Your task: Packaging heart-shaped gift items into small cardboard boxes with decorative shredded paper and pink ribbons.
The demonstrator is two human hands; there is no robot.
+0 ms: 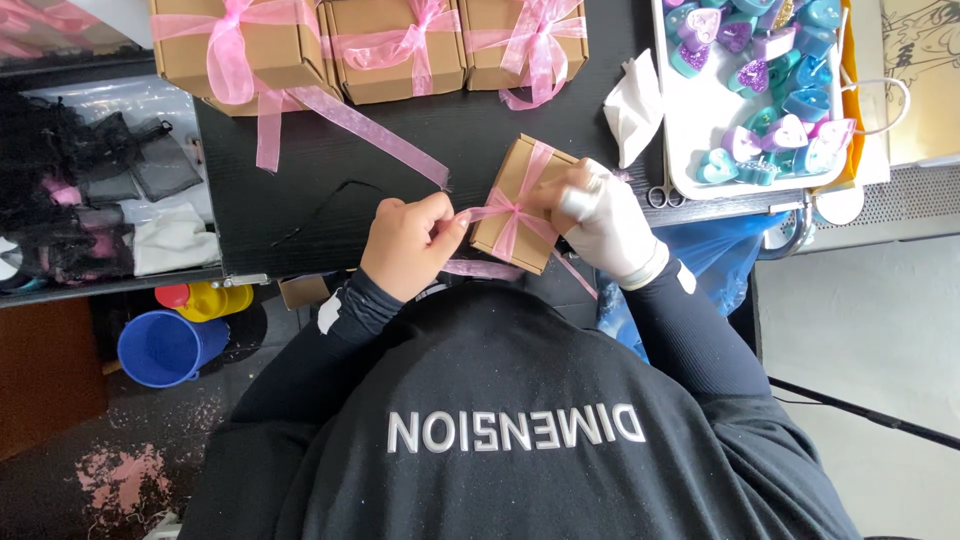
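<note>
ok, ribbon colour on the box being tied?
Sheer pink ribbon on the brown cardboard box; shows clearly in the head view.

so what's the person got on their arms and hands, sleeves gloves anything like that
Both arms are in long black sleeves. The left sleeve has a small white patch near its cuff, and so does the right sleeve. The left hand is bare. The right hand wears a white glove with a rolled cuff at the wrist.

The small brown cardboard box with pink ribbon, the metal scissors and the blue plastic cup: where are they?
Small brown cardboard box (505, 185): head view, bare top face left of the ribbon.
Metal scissors (661, 193): head view, the finger loops.
Blue plastic cup (160, 347): head view, its open mouth.
</note>
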